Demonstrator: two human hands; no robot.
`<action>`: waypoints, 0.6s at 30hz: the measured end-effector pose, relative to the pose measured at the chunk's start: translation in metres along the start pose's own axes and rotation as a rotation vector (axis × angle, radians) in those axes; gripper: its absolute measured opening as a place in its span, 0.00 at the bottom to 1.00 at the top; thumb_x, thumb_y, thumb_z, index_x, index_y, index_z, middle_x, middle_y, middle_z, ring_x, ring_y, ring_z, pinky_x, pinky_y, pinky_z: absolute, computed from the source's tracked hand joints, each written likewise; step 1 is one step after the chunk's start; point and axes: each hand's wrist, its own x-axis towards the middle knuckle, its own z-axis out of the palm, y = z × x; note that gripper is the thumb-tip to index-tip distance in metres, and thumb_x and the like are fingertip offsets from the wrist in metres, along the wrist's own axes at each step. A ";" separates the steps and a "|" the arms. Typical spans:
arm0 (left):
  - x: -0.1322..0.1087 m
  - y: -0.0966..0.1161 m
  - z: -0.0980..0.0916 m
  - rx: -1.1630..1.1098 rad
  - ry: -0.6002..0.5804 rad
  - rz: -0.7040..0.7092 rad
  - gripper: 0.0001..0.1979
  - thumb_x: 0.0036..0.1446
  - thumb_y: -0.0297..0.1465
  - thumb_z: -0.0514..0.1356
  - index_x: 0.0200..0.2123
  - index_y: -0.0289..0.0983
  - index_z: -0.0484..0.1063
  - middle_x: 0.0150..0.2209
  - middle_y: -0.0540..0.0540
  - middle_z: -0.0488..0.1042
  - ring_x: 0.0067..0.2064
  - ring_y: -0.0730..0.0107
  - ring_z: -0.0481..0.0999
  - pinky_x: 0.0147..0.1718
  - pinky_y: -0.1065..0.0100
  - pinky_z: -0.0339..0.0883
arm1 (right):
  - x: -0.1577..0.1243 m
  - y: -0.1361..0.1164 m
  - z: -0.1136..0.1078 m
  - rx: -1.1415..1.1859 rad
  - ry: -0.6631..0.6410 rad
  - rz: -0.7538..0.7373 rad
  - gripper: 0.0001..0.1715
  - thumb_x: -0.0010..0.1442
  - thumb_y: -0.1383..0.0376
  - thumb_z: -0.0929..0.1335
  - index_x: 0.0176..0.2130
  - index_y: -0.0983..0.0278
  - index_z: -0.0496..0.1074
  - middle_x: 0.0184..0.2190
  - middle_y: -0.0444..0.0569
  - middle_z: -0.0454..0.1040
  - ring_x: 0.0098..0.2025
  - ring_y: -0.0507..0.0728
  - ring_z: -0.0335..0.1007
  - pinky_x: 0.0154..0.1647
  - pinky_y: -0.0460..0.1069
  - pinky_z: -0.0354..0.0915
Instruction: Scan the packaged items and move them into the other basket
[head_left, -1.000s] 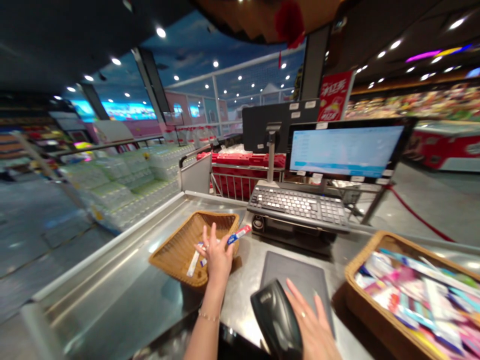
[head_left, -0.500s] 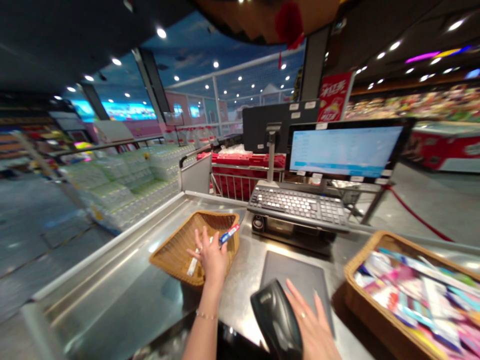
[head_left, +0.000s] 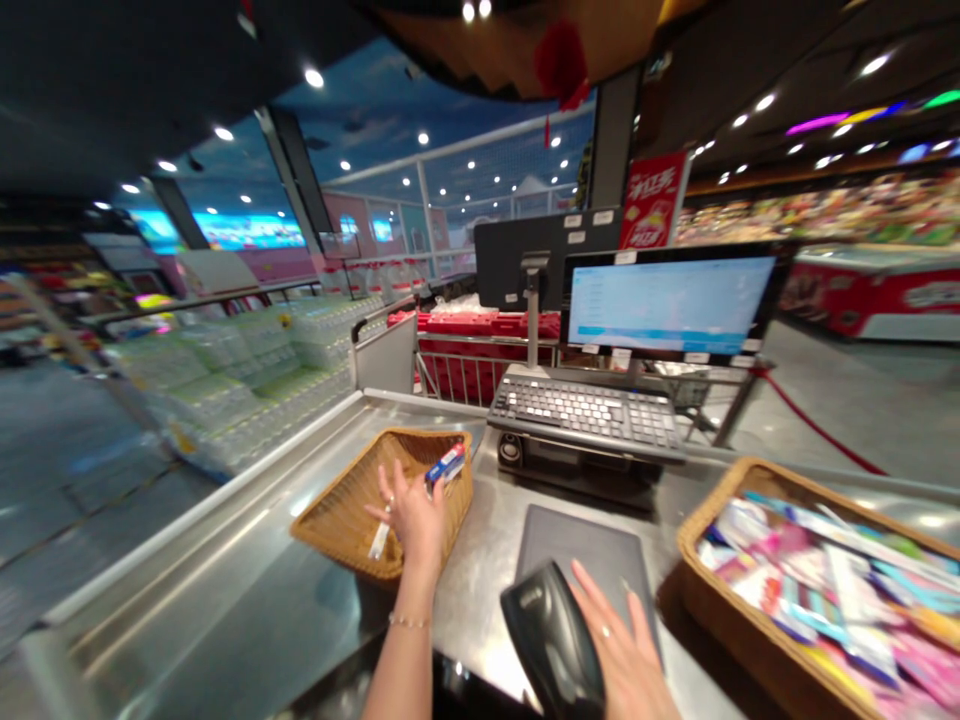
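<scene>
My left hand (head_left: 409, 515) reaches over the near rim of a small wicker basket (head_left: 345, 505) on the steel counter. It pinches a slim blue, white and red packet (head_left: 445, 465) between thumb and fingers, held over the basket's right side. A white packet (head_left: 379, 540) lies inside the basket. My right hand (head_left: 619, 650) rests at the bottom with fingers wrapped on a black handheld barcode scanner (head_left: 551, 640), just in front of a dark grey mat (head_left: 589, 555).
A large wicker basket (head_left: 712, 590) full of several colourful packets stands at the right. Behind the mat are a keyboard (head_left: 585, 410) and a lit monitor (head_left: 667, 305). Stacked water bottle packs (head_left: 225, 370) and a red rope barrier (head_left: 810, 425) lie beyond the counter.
My left hand has carried the slim packet down and to the left, from above the basket's right rim into the basket's opening. My right hand stays on the scanner.
</scene>
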 end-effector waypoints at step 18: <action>-0.011 0.021 0.009 -0.041 0.014 0.105 0.22 0.59 0.35 0.57 0.55 0.33 0.70 0.65 0.28 0.55 0.69 0.39 0.45 0.57 0.25 0.41 | -0.005 0.002 -0.002 -0.002 -0.035 0.027 0.26 0.57 0.68 0.63 0.55 0.62 0.69 0.56 0.59 0.72 0.59 0.66 0.67 0.62 0.70 0.54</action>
